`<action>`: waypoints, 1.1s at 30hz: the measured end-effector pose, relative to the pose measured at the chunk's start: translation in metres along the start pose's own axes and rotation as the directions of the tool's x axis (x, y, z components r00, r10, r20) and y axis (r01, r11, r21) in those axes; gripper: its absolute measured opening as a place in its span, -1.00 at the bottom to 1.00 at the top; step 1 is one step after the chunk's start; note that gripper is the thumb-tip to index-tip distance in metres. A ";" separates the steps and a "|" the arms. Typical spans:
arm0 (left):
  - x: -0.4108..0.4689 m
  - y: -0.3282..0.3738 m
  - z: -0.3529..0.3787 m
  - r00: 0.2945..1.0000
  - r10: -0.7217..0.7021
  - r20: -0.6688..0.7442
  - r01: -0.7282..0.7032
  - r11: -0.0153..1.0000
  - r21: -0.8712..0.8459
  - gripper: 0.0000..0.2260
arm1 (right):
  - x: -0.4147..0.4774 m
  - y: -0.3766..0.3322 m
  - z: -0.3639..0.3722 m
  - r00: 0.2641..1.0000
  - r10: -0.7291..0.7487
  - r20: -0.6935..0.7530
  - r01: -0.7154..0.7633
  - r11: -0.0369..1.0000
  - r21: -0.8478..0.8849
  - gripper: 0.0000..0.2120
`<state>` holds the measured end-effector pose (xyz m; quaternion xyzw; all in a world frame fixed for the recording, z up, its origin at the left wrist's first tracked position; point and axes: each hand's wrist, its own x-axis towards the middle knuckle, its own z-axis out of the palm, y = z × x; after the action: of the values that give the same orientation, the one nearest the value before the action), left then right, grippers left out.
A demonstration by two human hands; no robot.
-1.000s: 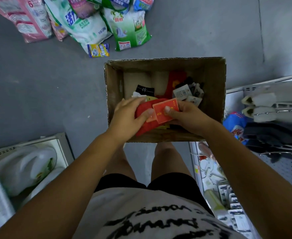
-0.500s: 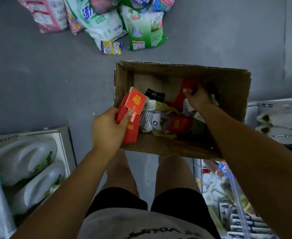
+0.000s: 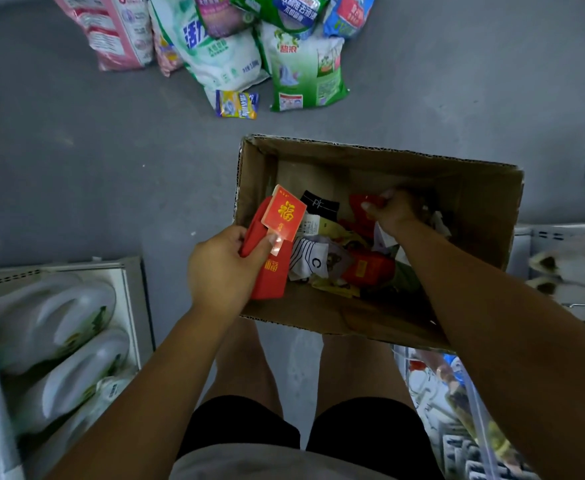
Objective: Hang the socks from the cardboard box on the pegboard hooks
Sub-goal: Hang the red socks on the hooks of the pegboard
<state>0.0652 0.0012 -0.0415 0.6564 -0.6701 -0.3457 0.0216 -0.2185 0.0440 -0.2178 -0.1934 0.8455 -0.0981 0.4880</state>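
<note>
L hand (image 3: 222,268) grips a red sock pair (image 3: 267,271) w/ red-gold card at the cardboard box's (image 3: 457,178) left edge. R hand (image 3: 396,211), deep inside, pinches another red sock (image 3: 362,206) among mixed socks (image 3: 318,258). Detergent bags (image 3: 249,46) lie on floor beyond.

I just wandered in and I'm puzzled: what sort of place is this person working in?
Probably a small shop being restocked. Detergent bags lie piled on the grey floor, the cardboard box holds tagged socks, and a shelf at the left carries white bottles.
</note>
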 end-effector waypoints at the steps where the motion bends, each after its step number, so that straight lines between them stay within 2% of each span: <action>1: 0.000 0.000 0.000 1.000 -0.004 0.007 0.004 1.000 -0.007 -0.63 | -0.005 -0.002 -0.001 1.000 -0.011 0.003 0.011 1.000 0.015 -0.55; 7: -0.001 0.004 -0.007 0.995 -0.054 0.087 0.062 0.994 -0.094 -0.71 | -0.075 -0.014 -0.028 0.987 -0.147 -0.061 0.150 0.987 0.051 -0.53; 11: -0.008 0.010 -0.018 0.972 -0.061 0.226 0.117 0.962 -0.245 -0.69 | -0.134 -0.016 -0.054 0.978 -0.182 -0.099 0.193 0.974 0.117 -0.63; 14: -0.018 0.023 -0.034 0.958 -0.006 0.285 0.093 0.952 -0.292 -0.71 | -0.182 -0.023 -0.070 0.966 -0.224 -0.128 0.244 0.954 0.173 -0.71; 16: -0.022 0.030 -0.046 0.959 0.028 0.282 0.070 0.941 -0.331 -0.75 | -0.216 -0.032 -0.077 0.956 -0.222 -0.190 0.264 0.934 0.241 -0.74; 20: -0.025 0.045 -0.080 0.952 0.037 0.305 0.101 0.900 -0.424 -0.76 | -0.280 -0.052 -0.083 0.924 -0.133 -0.359 0.294 0.847 0.444 -0.64; 22: -0.024 0.048 -0.095 0.935 0.012 0.354 0.179 0.847 -0.501 -0.71 | -0.307 -0.059 -0.081 0.914 -0.063 -0.401 0.310 0.746 0.590 -0.59; 23: -0.025 0.050 -0.100 0.919 0.002 0.393 0.231 0.806 -0.545 -0.72 | -0.322 -0.063 -0.079 0.914 -0.020 -0.406 0.319 0.655 0.685 -0.58; 25: -0.029 0.053 -0.108 0.854 -0.013 0.520 0.372 0.714 -0.593 -0.79 | -0.352 -0.069 -0.073 0.924 0.054 -0.378 0.327 0.401 0.856 -0.63; 26: -0.033 0.057 -0.112 0.796 -0.003 0.606 0.453 0.668 -0.591 -0.81 | -0.367 -0.070 -0.070 0.929 0.073 -0.362 0.331 0.269 0.904 -0.64; 29: -0.048 0.068 -0.113 0.604 0.039 0.796 0.671 0.515 -0.534 -0.75 | -0.403 -0.068 -0.058 0.950 0.093 -0.300 0.302 -0.008 0.953 -0.62; 31: -0.061 0.074 -0.109 0.514 0.101 0.852 0.717 0.494 -0.492 -0.67 | -0.424 -0.060 -0.048 0.947 0.123 -0.297 0.312 -0.135 0.940 -0.60; 33: -0.075 0.079 -0.103 0.441 0.148 0.885 0.734 0.508 -0.451 -0.64 | -0.443 -0.050 -0.037 0.936 0.167 -0.310 0.341 -0.217 0.915 -0.58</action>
<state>0.0572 0.0158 0.1079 0.4300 -0.2019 -0.8758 -0.0851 -0.0404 0.1853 0.1676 0.2172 0.5004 -0.7828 0.2995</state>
